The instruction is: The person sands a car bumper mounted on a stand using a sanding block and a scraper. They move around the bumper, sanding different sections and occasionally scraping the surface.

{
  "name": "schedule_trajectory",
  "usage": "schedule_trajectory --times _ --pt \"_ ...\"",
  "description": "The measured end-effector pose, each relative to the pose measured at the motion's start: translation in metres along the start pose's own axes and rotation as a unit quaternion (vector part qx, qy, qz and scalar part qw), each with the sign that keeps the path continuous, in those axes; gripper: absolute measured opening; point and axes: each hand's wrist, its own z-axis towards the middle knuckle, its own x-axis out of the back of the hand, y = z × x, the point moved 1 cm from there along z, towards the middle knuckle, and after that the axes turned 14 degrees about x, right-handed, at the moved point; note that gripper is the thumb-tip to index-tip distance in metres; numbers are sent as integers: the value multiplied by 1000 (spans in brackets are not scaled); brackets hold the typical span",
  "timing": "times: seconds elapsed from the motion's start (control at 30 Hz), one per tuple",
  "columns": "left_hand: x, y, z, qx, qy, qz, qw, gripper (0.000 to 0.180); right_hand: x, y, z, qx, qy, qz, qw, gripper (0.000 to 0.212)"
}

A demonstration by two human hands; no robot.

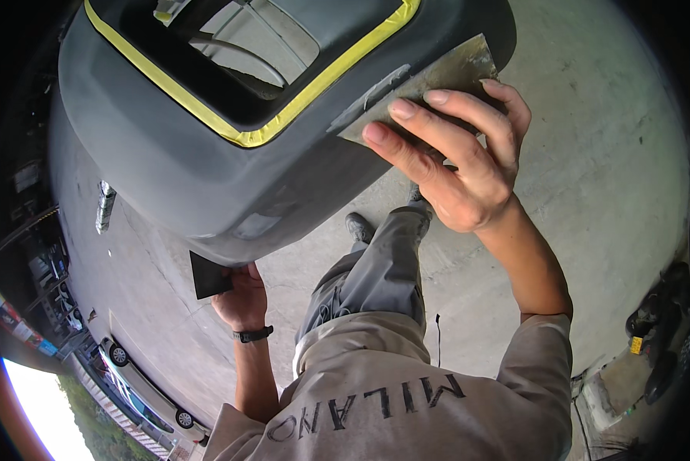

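A grey, primed car bumper (153, 154) fills the upper left, with yellow masking tape (254, 138) around its rectangular opening. My right hand (468, 165) grips a flat, stained metal putty spreader (458, 69), fingers spread over its face and the blade lying along the bumper's right-hand side. Beside the blade's edge runs a light grey streak of filler (372, 94). Below the bumper's lower edge, my left hand (243, 298) holds a dark, flat plate (208, 278) with a straight-edged corner. The bumper partly hides those fingers. A paler patch (254, 225) shows on the bumper's lower face.
My legs (379, 261) and shoes stand on the concrete floor (606, 154) beneath the bumper. A foil-wrapped stand part (105, 207) shows at the left. A parked car (149, 392) is at the lower left. Dark items (660, 330) lie along the right rim.
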Motion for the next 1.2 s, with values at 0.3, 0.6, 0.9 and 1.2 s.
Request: schedule_trajectory --times 0.3,0.6,0.9,1.2 --pt "6 0 2 -2 -5 -23 1000 41 34 2 31 -7 -97 23 995 29" --pt "1 -2 2 -2 -26 -13 1000 41 36 4 37 -20 -136 42 990 32" --pt "8 1 1 0 -7 -15 1000 36 32 -9 5 -6 -43 18 999 28" --pt "-6 3 1 -22 58 3 998 43 -1 -3 -11 3 16 -4 1000 27"
